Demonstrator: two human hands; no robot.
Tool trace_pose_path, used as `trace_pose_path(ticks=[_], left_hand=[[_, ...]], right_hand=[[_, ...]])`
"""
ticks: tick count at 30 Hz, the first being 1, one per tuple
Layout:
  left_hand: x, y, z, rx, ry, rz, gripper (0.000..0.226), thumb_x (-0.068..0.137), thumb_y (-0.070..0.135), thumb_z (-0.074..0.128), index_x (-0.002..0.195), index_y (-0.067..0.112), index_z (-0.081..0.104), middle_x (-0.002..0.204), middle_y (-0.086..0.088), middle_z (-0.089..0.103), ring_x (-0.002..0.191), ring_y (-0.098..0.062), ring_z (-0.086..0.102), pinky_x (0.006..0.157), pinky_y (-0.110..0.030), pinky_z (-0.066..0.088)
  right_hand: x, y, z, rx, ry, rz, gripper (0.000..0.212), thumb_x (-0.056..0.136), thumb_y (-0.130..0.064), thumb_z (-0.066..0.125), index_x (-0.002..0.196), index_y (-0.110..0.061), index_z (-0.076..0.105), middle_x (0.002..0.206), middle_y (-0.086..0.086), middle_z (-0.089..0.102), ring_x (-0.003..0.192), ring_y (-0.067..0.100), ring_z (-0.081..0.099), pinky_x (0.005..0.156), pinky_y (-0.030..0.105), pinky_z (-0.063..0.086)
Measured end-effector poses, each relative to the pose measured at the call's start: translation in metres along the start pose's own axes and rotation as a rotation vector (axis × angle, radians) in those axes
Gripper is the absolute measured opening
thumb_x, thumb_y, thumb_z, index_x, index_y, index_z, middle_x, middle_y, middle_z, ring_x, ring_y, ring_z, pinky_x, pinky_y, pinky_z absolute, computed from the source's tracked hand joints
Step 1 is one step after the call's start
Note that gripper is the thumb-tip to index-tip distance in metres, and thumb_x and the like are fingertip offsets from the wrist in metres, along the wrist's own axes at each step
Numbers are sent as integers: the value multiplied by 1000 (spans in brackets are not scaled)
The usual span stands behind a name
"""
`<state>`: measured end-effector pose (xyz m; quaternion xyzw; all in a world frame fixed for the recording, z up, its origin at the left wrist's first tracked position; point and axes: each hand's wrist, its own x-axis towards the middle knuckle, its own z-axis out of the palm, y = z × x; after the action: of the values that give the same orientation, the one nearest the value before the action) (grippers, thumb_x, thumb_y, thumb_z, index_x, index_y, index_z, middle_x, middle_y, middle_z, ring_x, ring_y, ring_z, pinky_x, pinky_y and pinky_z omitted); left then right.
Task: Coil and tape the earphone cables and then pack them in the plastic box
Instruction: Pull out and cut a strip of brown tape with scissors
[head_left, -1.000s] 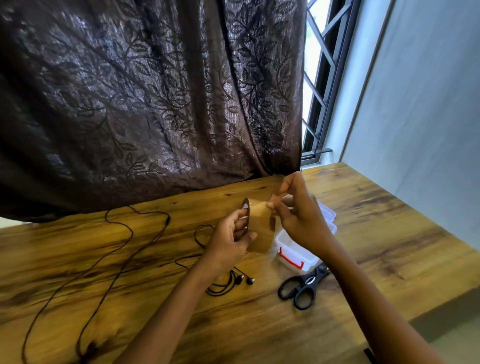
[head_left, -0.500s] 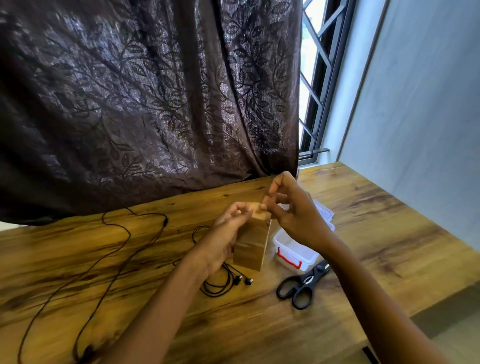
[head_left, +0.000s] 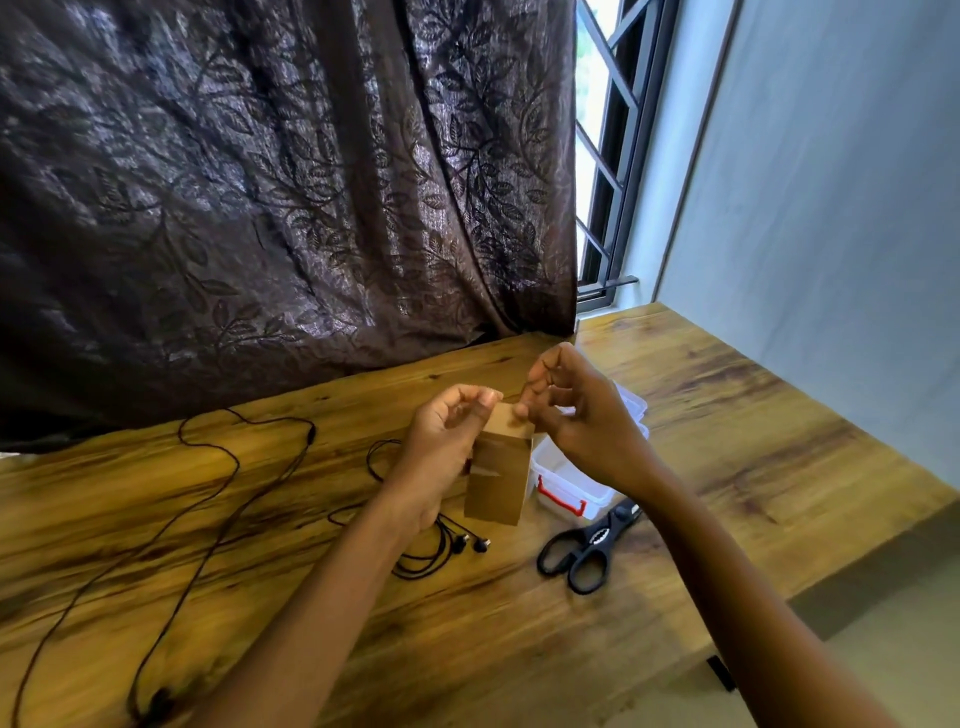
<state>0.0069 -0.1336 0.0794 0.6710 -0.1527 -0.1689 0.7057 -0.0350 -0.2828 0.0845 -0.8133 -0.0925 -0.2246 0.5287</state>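
Tape (head_left: 497, 475): a brown roll seen edge-on as a glossy flat band. You hold it up over the middle of the table, just left of the box.
Your left hand (head_left: 441, 457) grips it from the left, fingers curled over the top edge.
Your right hand (head_left: 584, 426): fingers curled, one fingertip on the roll's top right corner. Whether it has pinched a loose end cannot be told.
Earphones (head_left: 447, 545): thin, black and loosely looped, with two buds on the near side. Your left wrist partly hides them.
Cable (head_left: 208, 499): a second black lead, uncoiled and sprawled over the table's left. Its near end is blurred.
Box (head_left: 569, 486): clear plastic with a red latch, mostly hidden behind the tape and your right hand.
Scissors (head_left: 589, 551): black handles, just near of the box, blades under your right forearm.
Table (head_left: 727, 441): streaked wood grain that runs on from the box to the right edge.
Curtain (head_left: 260, 208): dark, leaf-patterned, hanging to the far edge.
Window (head_left: 618, 156) and pale wall (head_left: 831, 208): far right.
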Motion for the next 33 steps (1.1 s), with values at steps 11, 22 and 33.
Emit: trace_pose_path(ticks=[11,22,33], left_hand=[[1,-5,3,-44,-152,-182,16,90,29,55,91,15,61,88,-3,64,76,-11,59,56,-20,52],[6,-13,3,55,-5,-41,8,90,24,57,83,21,59,82,5,59,82,-12,51,72,-33,45],[4,-20,-1,36,27,-42,9,89,22,57,81,22,58,80,5,59,80,-11,51,70,-30,43]], right_hand=[[-12,9,-3,26,32,73,31,84,10,58,83,-18,45,75,-5,53,67,-1,58,65,31,52],[-48,34,0,-75,429,398,33,82,-46,59,72,-15,54,69,8,64,63,17,67,57,33,56],[-102,72,42,-628,198,858,44,82,-29,68,108,-6,42,103,14,65,99,32,62,74,34,48]])
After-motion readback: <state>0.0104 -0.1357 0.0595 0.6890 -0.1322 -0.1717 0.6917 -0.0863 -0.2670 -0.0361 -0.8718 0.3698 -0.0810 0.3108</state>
